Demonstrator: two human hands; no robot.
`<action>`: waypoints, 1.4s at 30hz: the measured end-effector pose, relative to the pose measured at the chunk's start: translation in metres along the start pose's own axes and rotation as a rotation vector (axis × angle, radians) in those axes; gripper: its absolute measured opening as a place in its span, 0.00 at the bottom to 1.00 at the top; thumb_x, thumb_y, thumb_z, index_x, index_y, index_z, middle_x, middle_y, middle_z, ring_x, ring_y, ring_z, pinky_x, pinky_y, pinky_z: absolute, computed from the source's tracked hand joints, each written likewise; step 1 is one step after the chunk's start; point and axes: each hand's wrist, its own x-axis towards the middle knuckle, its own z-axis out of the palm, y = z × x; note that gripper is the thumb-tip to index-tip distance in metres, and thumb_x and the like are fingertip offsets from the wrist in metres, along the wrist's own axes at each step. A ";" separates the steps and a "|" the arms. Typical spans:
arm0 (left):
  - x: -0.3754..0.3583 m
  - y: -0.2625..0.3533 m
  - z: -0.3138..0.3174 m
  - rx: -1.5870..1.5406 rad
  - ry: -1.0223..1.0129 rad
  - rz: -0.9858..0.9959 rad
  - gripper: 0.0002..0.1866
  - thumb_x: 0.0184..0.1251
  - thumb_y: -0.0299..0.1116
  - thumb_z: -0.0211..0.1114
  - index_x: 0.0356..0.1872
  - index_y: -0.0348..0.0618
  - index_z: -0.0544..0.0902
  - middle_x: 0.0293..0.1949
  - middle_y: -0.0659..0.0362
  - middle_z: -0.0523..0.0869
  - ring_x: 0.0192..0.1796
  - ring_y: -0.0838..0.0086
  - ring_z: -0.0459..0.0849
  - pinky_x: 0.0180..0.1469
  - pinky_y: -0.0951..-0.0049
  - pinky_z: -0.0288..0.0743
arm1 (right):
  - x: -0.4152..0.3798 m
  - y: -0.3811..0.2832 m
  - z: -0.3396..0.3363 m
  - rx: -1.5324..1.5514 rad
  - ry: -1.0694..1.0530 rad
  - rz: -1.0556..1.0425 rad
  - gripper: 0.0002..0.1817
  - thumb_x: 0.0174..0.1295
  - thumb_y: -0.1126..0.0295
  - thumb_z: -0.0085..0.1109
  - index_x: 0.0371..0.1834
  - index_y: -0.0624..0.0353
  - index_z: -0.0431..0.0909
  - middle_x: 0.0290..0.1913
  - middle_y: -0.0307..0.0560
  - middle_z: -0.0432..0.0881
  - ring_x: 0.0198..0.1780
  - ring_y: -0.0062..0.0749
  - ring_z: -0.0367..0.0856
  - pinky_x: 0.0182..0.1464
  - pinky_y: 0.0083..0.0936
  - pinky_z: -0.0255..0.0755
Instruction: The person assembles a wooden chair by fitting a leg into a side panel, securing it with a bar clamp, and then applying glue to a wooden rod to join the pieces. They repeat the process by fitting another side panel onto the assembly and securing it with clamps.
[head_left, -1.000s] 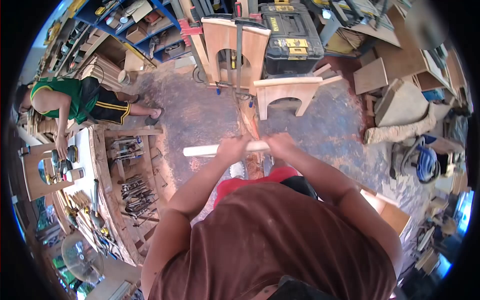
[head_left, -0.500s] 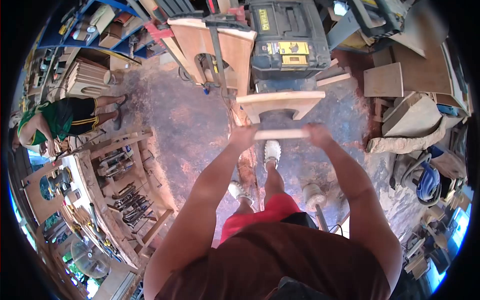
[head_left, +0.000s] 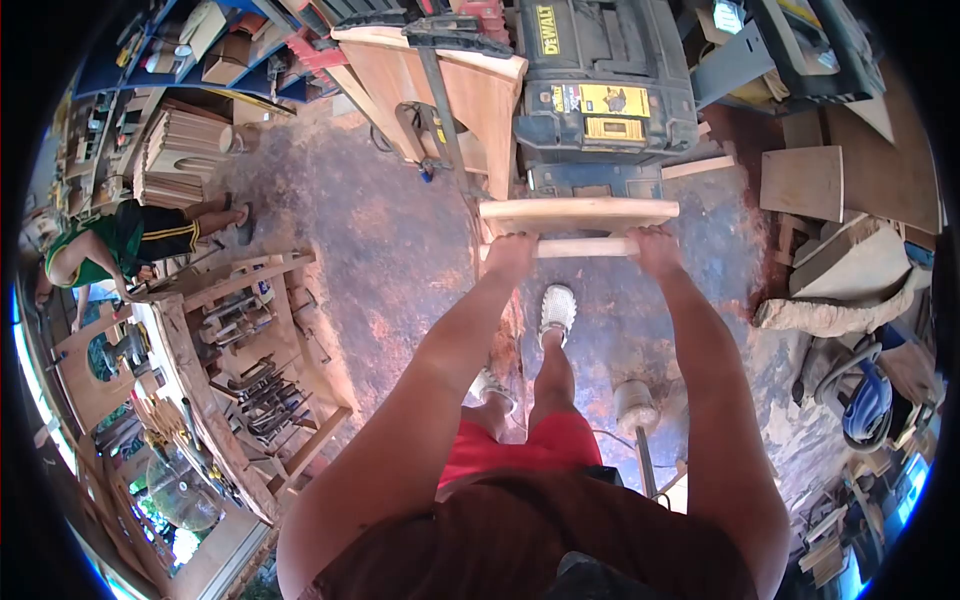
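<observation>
Out in front of me, my left hand (head_left: pixel 513 256) and my right hand (head_left: pixel 656 250) are closed on the near edge of a wooden frame (head_left: pixel 585 247). They grip it well apart, one toward each end, with the fingers wrapped over the wood. Its far board (head_left: pixel 580 209) runs parallel, just beyond the knuckles. The frame overlaps the floor in this view, ahead of my white shoe (head_left: pixel 557 308).
A black DeWalt toolbox (head_left: pixel 610 75) stands ahead, beside a clamped wooden panel (head_left: pixel 480 110). At left a person (head_left: pixel 100 245) bends by a workbench (head_left: pixel 170 335) with clamps below. A rough wood slab (head_left: pixel 840 310) and blue power tool (head_left: pixel 868 405) lie at right.
The wooden frame has tilted, so the arched cutout in its far board no longer shows. My hands appear slightly higher and farther right. The person at left has shifted posture.
</observation>
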 end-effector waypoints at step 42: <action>-0.170 -0.422 -0.117 -0.798 0.580 0.045 0.30 0.54 0.30 0.75 0.61 0.46 0.76 0.64 0.46 0.75 0.68 0.50 0.72 0.69 0.58 0.66 | 0.210 -0.321 -0.267 0.199 0.678 0.061 0.24 0.48 0.77 0.73 0.50 0.58 0.78 0.62 0.62 0.67 0.61 0.59 0.70 0.61 0.45 0.68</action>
